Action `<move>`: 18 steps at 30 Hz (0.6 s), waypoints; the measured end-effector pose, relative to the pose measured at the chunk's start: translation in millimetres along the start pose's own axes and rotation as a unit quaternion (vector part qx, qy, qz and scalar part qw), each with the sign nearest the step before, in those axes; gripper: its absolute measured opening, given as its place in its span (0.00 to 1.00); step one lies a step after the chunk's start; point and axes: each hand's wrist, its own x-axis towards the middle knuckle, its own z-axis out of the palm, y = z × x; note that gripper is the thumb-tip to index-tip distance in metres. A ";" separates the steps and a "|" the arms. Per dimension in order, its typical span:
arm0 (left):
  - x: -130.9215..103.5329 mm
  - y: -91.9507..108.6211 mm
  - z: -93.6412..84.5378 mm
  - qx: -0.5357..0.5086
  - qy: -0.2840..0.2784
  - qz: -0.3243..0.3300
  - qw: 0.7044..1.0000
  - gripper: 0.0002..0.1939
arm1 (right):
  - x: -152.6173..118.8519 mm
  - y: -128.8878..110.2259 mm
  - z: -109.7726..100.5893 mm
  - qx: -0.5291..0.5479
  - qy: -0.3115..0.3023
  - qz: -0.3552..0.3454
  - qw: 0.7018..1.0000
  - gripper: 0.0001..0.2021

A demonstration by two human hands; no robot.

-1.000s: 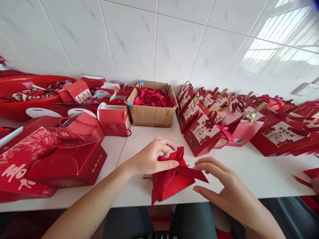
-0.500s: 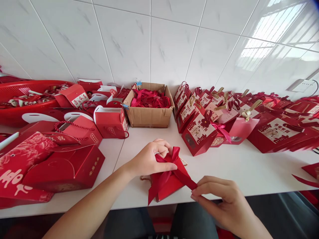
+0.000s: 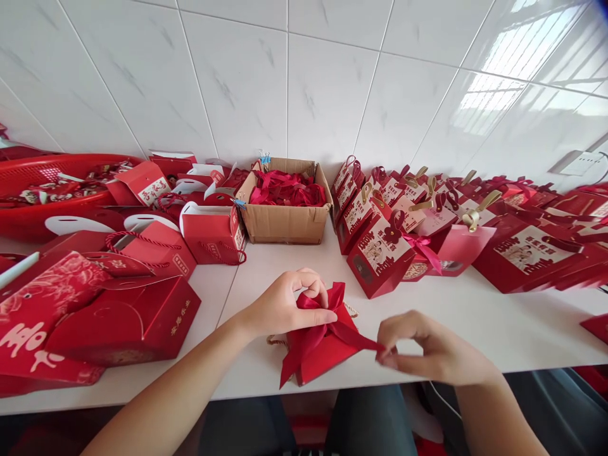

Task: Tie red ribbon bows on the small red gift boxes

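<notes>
A small red box (image 3: 327, 356) with twisted cord at its sides lies near the table's front edge, and a dark red ribbon (image 3: 304, 345) is tied in a bow on top of it. My left hand (image 3: 297, 304) pinches the bow's knot and loop between thumb and fingers, over the box. To the right of the box, my right hand (image 3: 422, 348) has one ribbon tail between thumb and fingertips and holds it stretched out sideways. The other tail hangs over the box's front left corner.
Behind stands a cardboard box (image 3: 285, 223) of red ribbons. Red gift boxes (image 3: 137, 316) and a red basket (image 3: 47, 212) fill the left. Rows of bagged boxes (image 3: 380, 253) stand at right on the white table (image 3: 456, 316), against a tiled wall.
My right hand has moved slightly right and up, with the ribbon tail drawn out further. My left hand remains on the bow.
</notes>
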 end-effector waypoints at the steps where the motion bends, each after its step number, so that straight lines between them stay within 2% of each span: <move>1: -0.1 0.1 0.0 -0.001 -0.001 0.000 1.000 0.25 | 6.6 0.1 -5.6 0.009 0.038 0.010 0.999 0.07; 4: -0.3 0.4 0.1 -0.008 -0.008 0.002 1.000 0.25 | 30.6 1.4 -13.8 0.036 0.149 0.046 0.987 0.15; 6: -0.7 0.4 0.4 -0.018 -0.012 -0.002 1.000 0.25 | 47.5 3.2 -13.8 0.035 0.183 0.058 0.981 0.20; 7: -0.8 0.3 0.6 -0.024 -0.013 -0.004 1.000 0.25 | 55.4 4.4 -12.9 0.029 0.172 0.062 0.983 0.22; 11: -0.7 -1.2 1.8 -0.021 -0.004 -0.012 1.000 0.27 | 80.4 10.9 -9.9 0.024 0.034 0.072 0.997 0.24; 13: -0.2 -2.2 2.5 -0.007 0.007 -0.018 1.000 0.26 | 88.2 14.8 -9.9 0.050 -0.006 0.063 0.997 0.23; 18: 0.2 -2.7 4.0 -0.022 0.006 -0.025 0.999 0.26 | 91.4 25.8 -8.2 0.139 -0.002 0.009 0.990 0.21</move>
